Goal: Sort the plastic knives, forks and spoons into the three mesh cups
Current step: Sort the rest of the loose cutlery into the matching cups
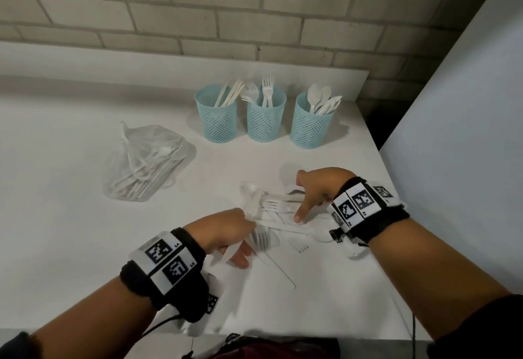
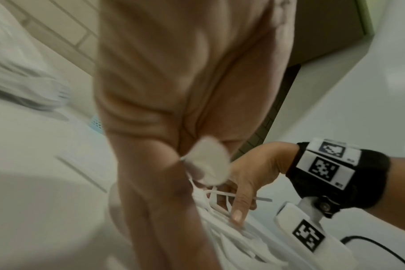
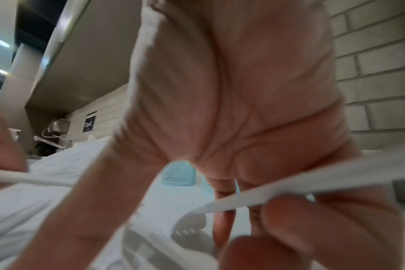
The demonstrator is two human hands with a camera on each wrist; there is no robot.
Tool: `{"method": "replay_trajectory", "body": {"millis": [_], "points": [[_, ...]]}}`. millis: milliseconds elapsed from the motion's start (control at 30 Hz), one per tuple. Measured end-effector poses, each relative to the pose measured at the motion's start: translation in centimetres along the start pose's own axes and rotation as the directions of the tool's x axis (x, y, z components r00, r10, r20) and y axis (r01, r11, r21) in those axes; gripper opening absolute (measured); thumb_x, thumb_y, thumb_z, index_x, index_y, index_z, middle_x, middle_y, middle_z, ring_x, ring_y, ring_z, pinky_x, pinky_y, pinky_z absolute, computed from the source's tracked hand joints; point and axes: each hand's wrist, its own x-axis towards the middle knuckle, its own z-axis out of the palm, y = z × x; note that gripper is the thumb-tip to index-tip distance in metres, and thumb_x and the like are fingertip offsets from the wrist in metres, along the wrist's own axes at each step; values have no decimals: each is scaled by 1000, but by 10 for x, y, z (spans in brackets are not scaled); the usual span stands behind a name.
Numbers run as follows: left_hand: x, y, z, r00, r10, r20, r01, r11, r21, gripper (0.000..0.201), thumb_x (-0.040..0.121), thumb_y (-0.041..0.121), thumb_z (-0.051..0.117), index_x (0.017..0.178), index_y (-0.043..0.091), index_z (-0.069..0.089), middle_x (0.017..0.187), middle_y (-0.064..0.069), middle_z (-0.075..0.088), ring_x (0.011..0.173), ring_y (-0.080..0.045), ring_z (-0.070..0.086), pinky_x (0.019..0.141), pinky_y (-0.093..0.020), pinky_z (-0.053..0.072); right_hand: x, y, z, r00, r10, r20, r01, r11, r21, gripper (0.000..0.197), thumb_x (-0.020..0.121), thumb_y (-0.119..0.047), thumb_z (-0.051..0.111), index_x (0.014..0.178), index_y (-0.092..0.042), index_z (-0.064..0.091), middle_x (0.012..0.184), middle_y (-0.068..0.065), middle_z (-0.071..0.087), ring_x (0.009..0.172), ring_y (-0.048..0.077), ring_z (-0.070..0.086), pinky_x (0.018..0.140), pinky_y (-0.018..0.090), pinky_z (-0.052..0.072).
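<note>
Three blue mesh cups stand in a row at the back: the left cup holds knives, the middle cup forks, the right cup spoons. Loose white cutlery lies piled between my hands. My left hand grips a bundle of white pieces with a spoon bowl sticking out. My right hand points its index fingertip down onto the pile. Its other fingers curl round a thin white utensil; what kind it is I cannot make out.
A clear plastic bag with more white cutlery lies left of the pile. A pale panel closes off the right side and a brick wall the back. The white table ends just in front of me.
</note>
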Motion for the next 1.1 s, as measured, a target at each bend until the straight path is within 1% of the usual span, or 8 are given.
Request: {"method": "replay_trajectory", "body": {"millis": [133,267,367,467,633,767,867,1100], "points": [[6,13,7,997,59,-48,-63,995,-74,12,98,12,45,92,2,50,88,-16,57,81,-34,65,74,-44,56,-4,-13,9,1000,-8,-19,9,999,37,59,74,-42,75,110,-4,49,83,4,58,72,20,55,59,27,44],[22,27,12,979,108,-170,-136,978,-158,22,94,19,52,108,3,46,92,-13,59,68,-21,60,59,-34,54,5,-20,19,996,-53,-65,70,955,287,31,77,-30,73,66,-9,54,58,4,57,48,18,50,47,21,38],[33,34,15,935,195,-297,-229,970,-84,11,91,14,56,91,8,47,81,-3,50,68,-15,52,58,-26,44,9,-25,22,992,-46,-121,99,869,485,28,80,-21,69,65,-8,49,54,6,48,45,18,43,44,21,36],[40,33,11,878,249,-409,-292,956,-43,37,90,15,60,120,3,41,106,-6,49,96,-22,55,72,-25,42,10,-27,21,986,-12,-166,114,775,622,24,84,-18,61,66,-10,48,58,4,46,48,16,43,45,22,35],[47,34,-3,791,356,-498,-490,856,-166,31,89,6,59,105,10,34,102,-9,49,81,-14,51,68,-24,46,7,-27,12,985,-61,-160,171,425,889,7,91,-17,58,87,-11,60,70,6,62,44,12,57,49,21,47],[42,45,-14,746,427,-510,-625,714,-316,49,90,-1,56,120,16,21,122,-12,49,113,-25,56,95,-44,50,7,-27,-1,938,-79,-337,347,231,909,10,91,-14,60,98,-9,64,84,4,69,63,9,69,61,25,59],[41,53,-24,743,463,-484,-660,629,-411,57,89,-1,56,135,6,24,124,-13,54,116,-28,57,99,-48,47,10,-31,-10,903,-15,-430,427,159,890,11,89,-12,62,99,-13,65,87,4,70,73,15,69,71,29,59],[44,72,-35,741,523,-421,-672,566,-478,33,96,-4,41,127,2,51,123,-17,61,110,-27,61,97,-38,49,18,-47,-27,815,216,-537,523,123,843,13,86,-22,67,75,-15,69,84,14,70,77,20,62,77,37,52]]}}
